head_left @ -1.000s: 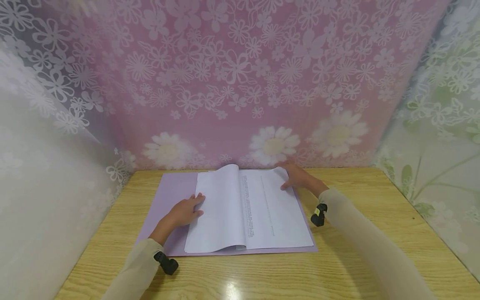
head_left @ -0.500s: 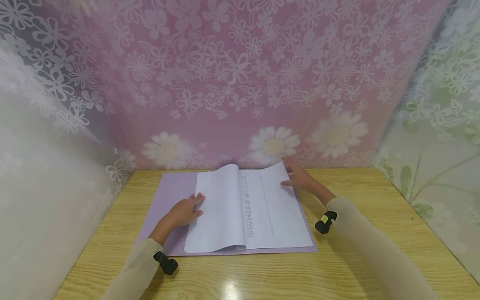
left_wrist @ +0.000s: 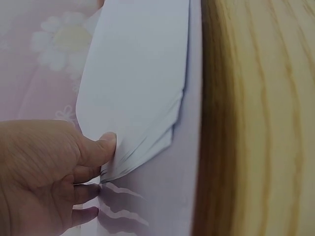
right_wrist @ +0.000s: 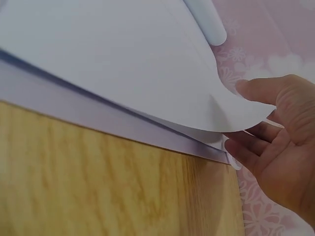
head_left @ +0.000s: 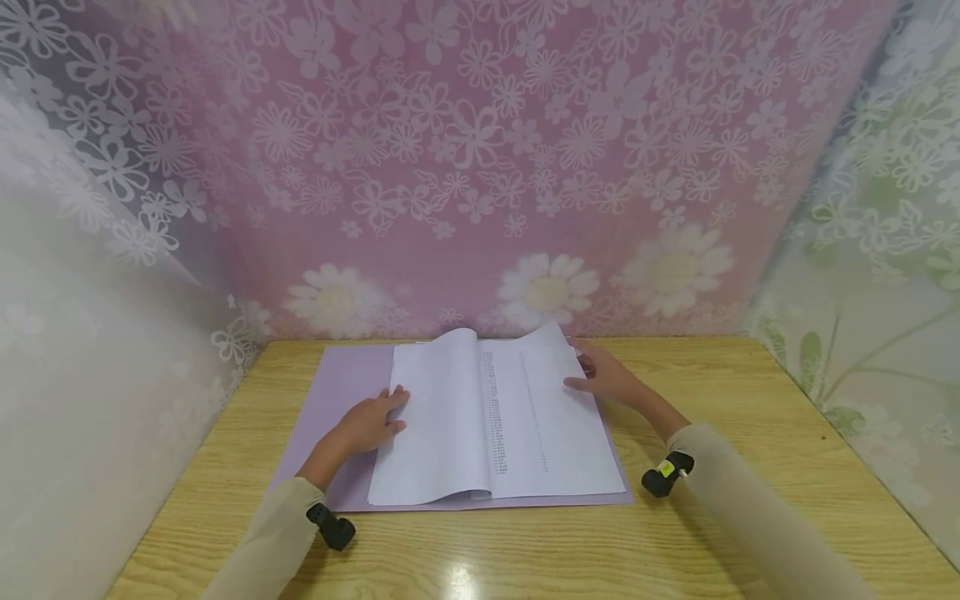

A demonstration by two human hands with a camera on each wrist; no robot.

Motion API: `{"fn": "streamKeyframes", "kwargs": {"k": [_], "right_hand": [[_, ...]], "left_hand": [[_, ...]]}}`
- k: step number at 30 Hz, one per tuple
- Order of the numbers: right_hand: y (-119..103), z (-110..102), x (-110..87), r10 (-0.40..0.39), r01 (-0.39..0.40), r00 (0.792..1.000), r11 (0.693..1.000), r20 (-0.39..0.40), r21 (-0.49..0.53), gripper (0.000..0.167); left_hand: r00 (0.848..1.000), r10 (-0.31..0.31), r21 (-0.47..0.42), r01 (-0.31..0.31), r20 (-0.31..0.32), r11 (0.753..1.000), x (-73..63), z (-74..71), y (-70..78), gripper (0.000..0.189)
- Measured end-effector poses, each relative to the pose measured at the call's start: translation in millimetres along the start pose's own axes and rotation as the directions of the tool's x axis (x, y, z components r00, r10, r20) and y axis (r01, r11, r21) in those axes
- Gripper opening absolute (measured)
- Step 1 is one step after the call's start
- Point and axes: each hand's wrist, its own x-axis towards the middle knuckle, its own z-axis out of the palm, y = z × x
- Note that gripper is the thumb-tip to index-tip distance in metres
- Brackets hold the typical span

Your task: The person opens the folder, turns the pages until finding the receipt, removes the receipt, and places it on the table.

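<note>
Document [head_left: 517, 417] lay open toward table [head_left: 750, 417]'s far edge, pages' long axis near-to-far, lifted corner [head_left: 553, 337] just left of right hand [head_left: 609, 377]. I had that nearer hand's thumb and fingers parted around paper; left hand [head_left: 366, 426] rested loosely on left page [head_left: 435, 417].

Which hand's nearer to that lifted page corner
Right: the right hand is at the lifted corner, fingers under it. The left hand is farther off, at the outer edge of the left page.
</note>
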Motion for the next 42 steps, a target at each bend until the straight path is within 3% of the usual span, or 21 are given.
{"fn": "streamKeyframes", "kwargs": {"k": [7, 13, 23, 26, 32, 42], "right_hand": [[-4.1, -0.2, -17.6, 0.043, -0.044, 0.999, 0.999, 0.026, 0.031, 0.081], [-4.5, -3.9, -28.9, 0.026, -0.032, 0.999, 0.988, 0.041, 0.151, 0.07], [-13.7, -8.4, -40.2, 0.017, -0.081, 0.988, 0.909, 0.156, 0.409, 0.055], [-13.6, -7.8, -42.8, -0.005, -0.061, 0.987, 0.91, 0.158, 0.411, 0.054], [-12.7, -2.7, -48.1, -0.007, -0.032, 0.991, 0.958, 0.136, 0.284, 0.062], [-22.9, 5.3, -48.6, -0.09, 0.016, 0.975, 0.94, 0.201, 0.342, 0.081]], "left_hand": [[1.0, 0.001, -0.015, -0.001, -0.008, 1.0, -0.4, 1.6, -2.5, 0.058], [1.0, 0.019, -0.049, -0.02, -0.012, 0.999, -1.5, 1.0, -2.7, 0.057], [0.998, 0.046, -0.076, -0.049, -0.042, 0.996, -2.3, 2.6, -6.6, 0.056], [0.998, 0.054, -0.08, -0.057, -0.04, 0.995, -1.9, 2.7, -5.8, 0.056], [0.999, 0.048, -0.077, -0.049, -0.025, 0.996, -0.8, 1.8, -5.1, 0.056], [0.999, 0.04, -0.098, -0.04, 0.0, 0.994, 1.3, 0.1, -7.4, 0.057]]}}
